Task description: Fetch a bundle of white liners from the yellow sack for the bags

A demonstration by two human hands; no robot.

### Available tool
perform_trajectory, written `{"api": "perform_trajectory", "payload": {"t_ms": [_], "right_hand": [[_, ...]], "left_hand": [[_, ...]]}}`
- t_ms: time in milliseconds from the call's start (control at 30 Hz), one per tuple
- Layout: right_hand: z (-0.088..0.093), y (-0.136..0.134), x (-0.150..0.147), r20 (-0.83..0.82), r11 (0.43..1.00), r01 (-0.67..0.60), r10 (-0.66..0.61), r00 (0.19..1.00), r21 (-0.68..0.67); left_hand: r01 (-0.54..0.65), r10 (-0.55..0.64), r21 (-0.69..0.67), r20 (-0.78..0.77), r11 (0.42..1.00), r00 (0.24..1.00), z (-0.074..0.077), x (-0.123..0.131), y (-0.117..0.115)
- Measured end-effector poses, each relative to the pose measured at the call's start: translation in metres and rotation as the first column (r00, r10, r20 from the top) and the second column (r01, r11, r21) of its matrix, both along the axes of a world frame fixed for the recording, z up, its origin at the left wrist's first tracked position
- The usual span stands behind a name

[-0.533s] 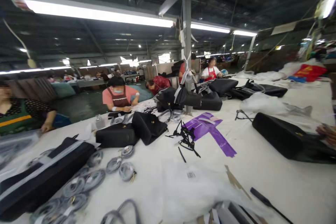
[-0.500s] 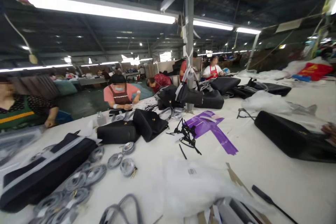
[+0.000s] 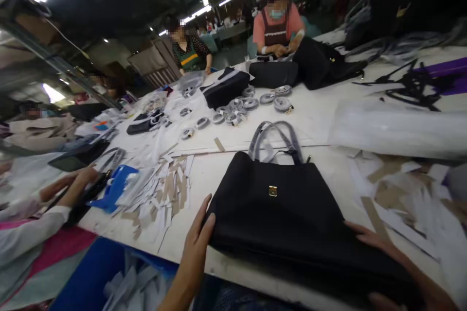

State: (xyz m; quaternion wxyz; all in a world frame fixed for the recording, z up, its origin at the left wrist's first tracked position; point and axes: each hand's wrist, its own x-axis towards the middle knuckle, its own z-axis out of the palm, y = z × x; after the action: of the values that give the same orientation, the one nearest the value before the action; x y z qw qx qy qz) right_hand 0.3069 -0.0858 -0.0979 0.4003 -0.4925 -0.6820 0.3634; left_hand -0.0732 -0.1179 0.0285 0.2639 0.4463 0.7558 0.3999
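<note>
A black handbag [image 3: 292, 214] with a small gold clasp lies in front of me at the table's near edge. Its two handles [image 3: 274, 131], wrapped in clear plastic, point away from me. My left hand [image 3: 195, 248] is against the bag's left side, thumb and fingers pressed to it. At the bag's right side, my right hand [image 3: 397, 262] has its fingers on the front and its thumb lower down. Between them the two hands hold the bag; its underside is dark and hidden.
Cut paper strips [image 3: 170, 189] lie left of the bag, more strips [image 3: 404, 204] right. Coiled plastic-wrapped straps [image 3: 233, 112] and other black bags [image 3: 273, 74] lie beyond. A co-worker's hands [image 3: 82, 182] are at left, above a blue bin [image 3: 91, 277]. A white plastic roll [image 3: 397, 129] lies at right.
My view has swung left and down. My hands and the black handbag between them now show; earlier neither of my hands was clearly in view.
</note>
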Motion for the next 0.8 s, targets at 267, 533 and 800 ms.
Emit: {"api": "perform_trajectory", "payload": {"t_ms": [267, 533, 800], "right_hand": [[0.041, -0.001, -0.027, -0.031, 0.975, 0.183, -0.18, 0.983, 0.125], [0.04, -0.009, -0.024, -0.065, 0.974, 0.214, -0.21, 0.976, 0.07], [0.05, -0.011, -0.028, -0.036, 0.968, 0.241, -0.239, 0.97, 0.072]], "left_hand": [[0.116, -0.158, 0.197, 0.214, 0.974, 0.964, -0.014, -0.005, 0.005], [0.361, -0.347, 0.016, 0.324, 0.932, 0.88, 0.008, -0.034, 0.02], [0.448, -0.402, -0.187, 0.237, 0.874, 0.884, 0.023, -0.039, 0.108]]}}
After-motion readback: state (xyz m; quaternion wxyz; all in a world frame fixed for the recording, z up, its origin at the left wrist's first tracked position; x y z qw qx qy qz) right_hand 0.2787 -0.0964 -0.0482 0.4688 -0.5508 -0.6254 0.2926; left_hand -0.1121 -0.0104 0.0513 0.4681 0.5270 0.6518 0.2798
